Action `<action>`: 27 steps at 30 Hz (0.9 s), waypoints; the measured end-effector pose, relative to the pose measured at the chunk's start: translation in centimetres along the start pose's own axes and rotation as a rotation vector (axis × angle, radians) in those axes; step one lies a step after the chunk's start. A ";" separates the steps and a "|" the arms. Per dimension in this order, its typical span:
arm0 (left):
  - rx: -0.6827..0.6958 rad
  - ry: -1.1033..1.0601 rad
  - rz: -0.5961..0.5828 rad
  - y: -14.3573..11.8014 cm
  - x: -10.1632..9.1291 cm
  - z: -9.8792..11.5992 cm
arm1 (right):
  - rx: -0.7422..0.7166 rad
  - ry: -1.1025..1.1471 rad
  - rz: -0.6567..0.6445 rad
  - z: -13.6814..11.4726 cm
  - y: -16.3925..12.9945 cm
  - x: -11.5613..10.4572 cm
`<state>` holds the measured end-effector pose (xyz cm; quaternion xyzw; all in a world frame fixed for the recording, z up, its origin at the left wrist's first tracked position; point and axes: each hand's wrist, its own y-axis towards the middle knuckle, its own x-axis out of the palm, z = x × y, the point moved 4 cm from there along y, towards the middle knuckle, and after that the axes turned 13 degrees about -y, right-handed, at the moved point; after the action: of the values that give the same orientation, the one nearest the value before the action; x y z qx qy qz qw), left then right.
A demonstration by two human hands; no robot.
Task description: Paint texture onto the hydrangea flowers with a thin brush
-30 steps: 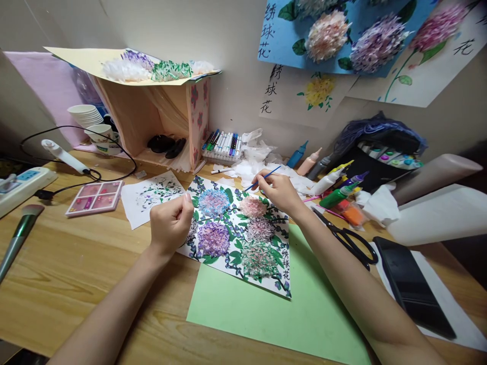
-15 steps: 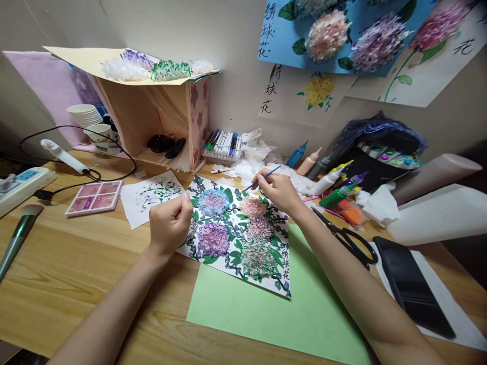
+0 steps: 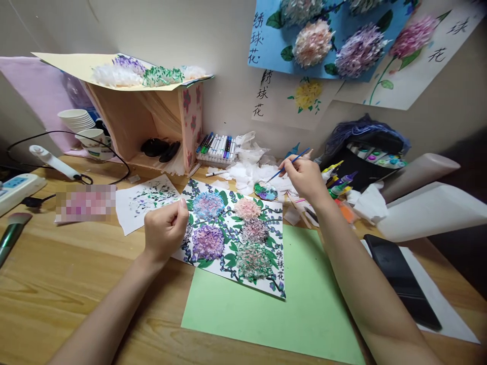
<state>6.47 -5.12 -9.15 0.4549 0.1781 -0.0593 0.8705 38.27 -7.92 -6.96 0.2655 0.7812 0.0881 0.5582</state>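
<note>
Paintbrush pinched in right hand, left hand fisted

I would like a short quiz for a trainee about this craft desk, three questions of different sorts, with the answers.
1. True or false: the right hand holds a thin blue-handled paintbrush.
2. Multiple choice: the left hand rests on (A) the flat black tablet, (B) the white flower painting with purple and pink blooms, (C) the black scissors.
3. Fill in: the brush tip points down at the small round ____ smeared with green and purple paint.

Key: 1 true. 2 B. 3 palette.
</note>
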 end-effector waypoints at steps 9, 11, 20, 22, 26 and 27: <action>0.008 0.003 -0.006 -0.1 0.1 0.0 | 0.039 -0.139 -0.126 1.5 -0.1 1.2; 0.005 0.005 -0.003 -0.1 0.0 0.0 | 0.029 -0.135 -0.142 1.3 -0.2 1.5; 0.007 0.008 0.004 0.0 0.0 0.0 | 0.024 -0.138 -0.089 -0.1 -0.2 -0.6; 0.009 0.002 0.005 0.0 0.0 0.0 | 0.014 -0.109 -0.091 -1.2 -0.5 -1.3; -0.001 -0.005 -0.003 -0.1 0.0 -0.1 | -0.080 0.093 -0.212 -4.1 -1.5 -1.5; -0.004 -0.004 -0.003 -0.2 0.0 -0.1 | -0.115 0.148 -0.249 -4.9 -1.8 -1.3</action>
<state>6.42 -5.13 -9.33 0.4528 0.1770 -0.0613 0.8717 33.50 -9.36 -4.86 0.1269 0.8407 0.0822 0.5200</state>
